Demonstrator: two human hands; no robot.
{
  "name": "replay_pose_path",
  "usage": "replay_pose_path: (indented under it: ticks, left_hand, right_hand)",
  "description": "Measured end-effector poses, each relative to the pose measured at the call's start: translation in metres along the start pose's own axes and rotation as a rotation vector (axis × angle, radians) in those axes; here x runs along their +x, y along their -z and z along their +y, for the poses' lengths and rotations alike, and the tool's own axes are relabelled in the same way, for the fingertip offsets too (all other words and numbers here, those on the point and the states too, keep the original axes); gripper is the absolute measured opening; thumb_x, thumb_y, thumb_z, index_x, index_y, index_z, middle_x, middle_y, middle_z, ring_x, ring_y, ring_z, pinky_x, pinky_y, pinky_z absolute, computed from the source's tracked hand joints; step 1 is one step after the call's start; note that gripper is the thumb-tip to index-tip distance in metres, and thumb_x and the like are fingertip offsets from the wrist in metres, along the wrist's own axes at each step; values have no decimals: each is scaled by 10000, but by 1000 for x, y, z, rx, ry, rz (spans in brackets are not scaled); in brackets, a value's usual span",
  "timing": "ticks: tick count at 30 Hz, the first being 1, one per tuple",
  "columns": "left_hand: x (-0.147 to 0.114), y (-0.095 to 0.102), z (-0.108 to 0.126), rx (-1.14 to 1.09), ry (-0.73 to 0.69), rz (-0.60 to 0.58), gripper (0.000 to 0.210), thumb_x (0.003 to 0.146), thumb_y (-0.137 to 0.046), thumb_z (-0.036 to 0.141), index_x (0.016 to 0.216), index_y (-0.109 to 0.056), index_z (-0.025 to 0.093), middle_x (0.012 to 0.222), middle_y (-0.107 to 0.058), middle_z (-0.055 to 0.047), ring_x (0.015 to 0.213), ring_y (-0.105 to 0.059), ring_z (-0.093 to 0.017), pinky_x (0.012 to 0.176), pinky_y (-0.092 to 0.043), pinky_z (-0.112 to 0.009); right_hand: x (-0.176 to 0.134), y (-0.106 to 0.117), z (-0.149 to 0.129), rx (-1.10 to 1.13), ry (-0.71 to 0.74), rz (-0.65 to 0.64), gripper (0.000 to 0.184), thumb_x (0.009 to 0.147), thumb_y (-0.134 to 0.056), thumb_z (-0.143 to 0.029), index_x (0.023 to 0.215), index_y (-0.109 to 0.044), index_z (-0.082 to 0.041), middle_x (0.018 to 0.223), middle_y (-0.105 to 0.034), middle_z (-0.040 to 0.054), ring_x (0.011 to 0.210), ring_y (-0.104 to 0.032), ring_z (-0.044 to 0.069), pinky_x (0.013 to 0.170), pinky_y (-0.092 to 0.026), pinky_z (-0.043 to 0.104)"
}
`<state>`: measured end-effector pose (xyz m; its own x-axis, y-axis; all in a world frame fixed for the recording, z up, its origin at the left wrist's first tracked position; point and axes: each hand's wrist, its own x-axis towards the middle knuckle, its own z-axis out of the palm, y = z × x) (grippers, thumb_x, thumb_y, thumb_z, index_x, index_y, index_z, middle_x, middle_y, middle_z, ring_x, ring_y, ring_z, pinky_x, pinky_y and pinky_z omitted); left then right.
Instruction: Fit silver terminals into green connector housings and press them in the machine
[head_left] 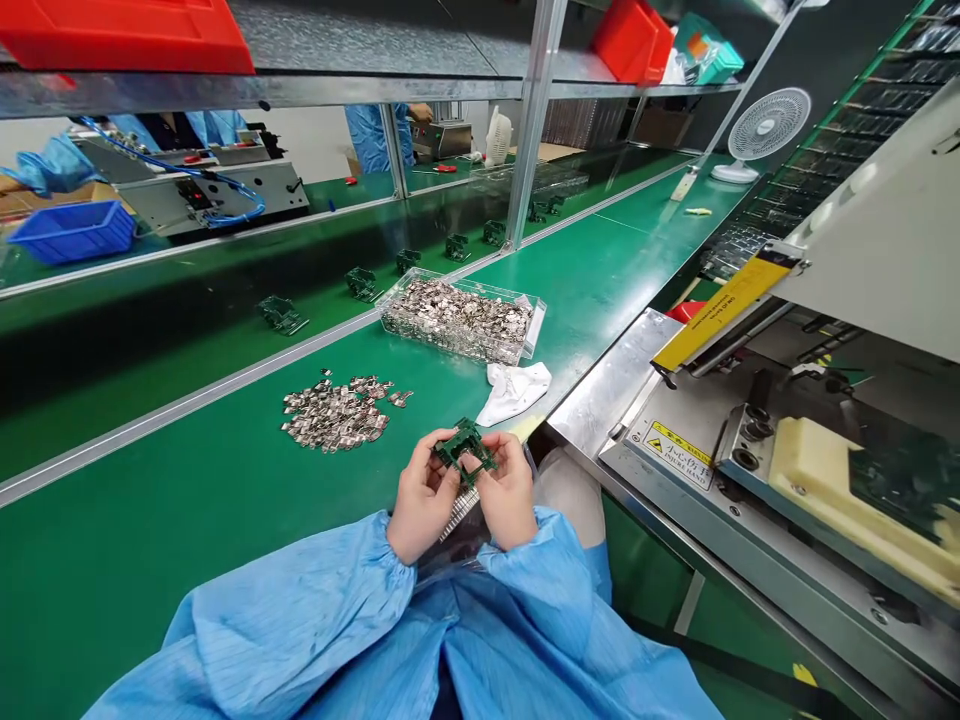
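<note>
Between my two hands is a dark green plastic frame part (466, 440) with an open middle. My left hand (424, 497) grips its left side with thumb and fingers. On the other side my right hand (508, 492) holds it, the thumb pressed into the part's middle. Below the hands, partly covered by them, lies a row of small metal strips (459, 512). A loose pile of small shiny metal pieces (336, 415) lies on the green table ahead to the left. More such pieces fill a clear plastic box (450, 348) farther forward.
A crumpled white cloth (513, 392) lies before the box. Several similar green parts (282, 315) stand along the belt behind a metal rail. At right is a machine with a hand-injury warning label (670, 455). A metal post (534, 130) rises beyond the box; co-workers' blue sleeves show behind.
</note>
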<state>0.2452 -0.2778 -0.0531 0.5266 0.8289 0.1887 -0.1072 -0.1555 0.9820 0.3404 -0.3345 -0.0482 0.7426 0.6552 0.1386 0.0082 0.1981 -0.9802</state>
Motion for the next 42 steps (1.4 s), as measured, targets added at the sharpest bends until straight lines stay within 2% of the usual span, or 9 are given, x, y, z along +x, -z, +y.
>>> replay_pose_path:
  ticks: [8, 12, 18, 23, 28, 31, 34, 37, 42]
  left_hand:
    - [2, 1, 1, 36, -22, -52, 381, 877, -593, 280, 1240, -507, 204, 1109, -645, -82, 933, -650, -170, 789, -535, -265]
    - [3, 4, 7, 92, -1, -94, 371, 886, -576, 277, 1241, -503, 196, 1025, -655, -75, 891, -647, -170, 770, -541, -267]
    - [9, 3, 51, 183, 17, -609, 408, 896, -549, 277, 1296, -500, 216, 1050, -679, -96, 894, -672, -202, 791, -562, -304]
    - [51, -58, 103, 259, -61, -1116, 553, 861, -621, 335, 1376, -441, 248, 1208, -658, -89, 1042, -654, -231, 851, -566, -335]
    - [67, -192, 129, 235, -532, -1039, 458, 843, -625, 348, 1254, -545, 161, 1306, -593, -141, 1205, -564, -267, 1042, -468, -414]
    - [61, -270, 130, 209, -621, -1019, 673, 767, -715, 337, 1344, -455, 110, 1414, -488, -199, 1334, -446, -310, 1130, -369, -442]
    - [55, -320, 130, 239, -472, -1071, 806, 741, -742, 356, 1408, -374, 92, 1399, -492, -232, 1323, -454, -353, 1097, -386, -498]
    - [56, -332, 130, 124, -306, -1078, 830, 707, -774, 364, 1398, -395, 104, 1257, -595, -210, 1174, -579, -320, 998, -478, -468]
    - [76, -263, 120, -57, -172, -962, 847, 647, -808, 353, 1365, -435, 102, 1120, -609, -148, 1017, -615, -236, 881, -547, -379]
  right_hand:
    - [9, 12, 0, 49, -19, -100, 271, 712, -716, -309, 855, -503, -220, 769, -578, -10, 698, -585, 154, 600, -510, 255]
    - [10, 43, -22, -124, 122, -304, 550, 727, -759, -295, 1231, -545, -241, 1221, -590, 91, 1026, -592, 228, 790, -536, 340]
    - [0, 96, -70, -331, 413, -507, 620, 788, -759, -413, 1339, -508, -283, 1221, -609, 74, 970, -608, 215, 780, -531, 323]
    - [-35, 177, -99, -317, 390, -181, 745, 634, -825, -572, 1245, -586, -219, 1083, -656, 99, 891, -639, 242, 758, -547, 344]
    - [-79, 281, -124, -229, 606, 835, 669, 645, -851, -482, 1208, -600, -224, 1111, -620, 63, 909, -634, 215, 805, -541, 364]
    - [-87, 325, -133, -279, 588, 1144, 649, 619, -868, -383, 1178, -596, -201, 1083, -616, 42, 845, -626, 180, 863, -518, 405]
    - [-83, 345, -142, -463, 485, 1107, 663, 596, -867, -380, 1164, -598, -170, 1087, -623, 68, 1009, -605, 227, 960, -474, 437]
    - [-68, 350, -156, -593, 462, 952, 691, 621, -842, -414, 1205, -575, -159, 1095, -627, 100, 1041, -602, 255, 932, -495, 428]
    - [-20, 352, -179, -937, 279, 652, 700, 642, -789, -530, 1220, -597, -184, 1046, -655, 108, 962, -626, 280, 823, -535, 425]
